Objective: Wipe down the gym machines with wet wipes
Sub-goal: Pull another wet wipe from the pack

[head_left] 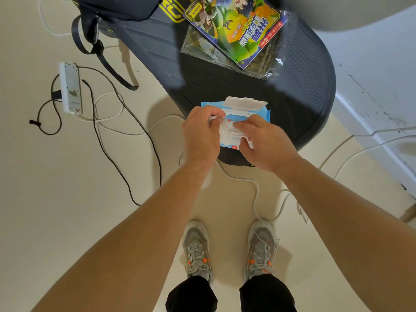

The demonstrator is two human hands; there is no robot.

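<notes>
Now, both hands are down at the near rim of the dark rounded surface [315, 70], and the wet wipes pack [207, 104] lies right there at its edge, blue wrapper showing on both sides. The pack's white flip lid [245, 104] stands open, tipped back away from the person. The left hand [200, 134] has its fingertips curled in and pinches a white wipe [221, 127] at the opening, the sheet bunched up between the two hands. The right hand [267, 147] lies over the right half of the pack, fingers fairly straight and pressing on the top beside the opening, thumb at the near edge. Further back on the same surface lies a bright comic book [236, 28] inside a clear plastic wrapper [265, 61], well apart from the pack. At the far left corner rests a dark backpack [112, 7], one strap [112, 68] dangling off towards the pale floor [67, 188]. On that floor to the left lies a white power strip [70, 88], with a black cable [160, 174] looping away from it and a white cable [255, 199] snaking past the person's feet. Below, two grey sneakers [197, 246] with orange lace toggles stand side by side under black trouser legs [191, 298], toes pointing at the surface.
</notes>
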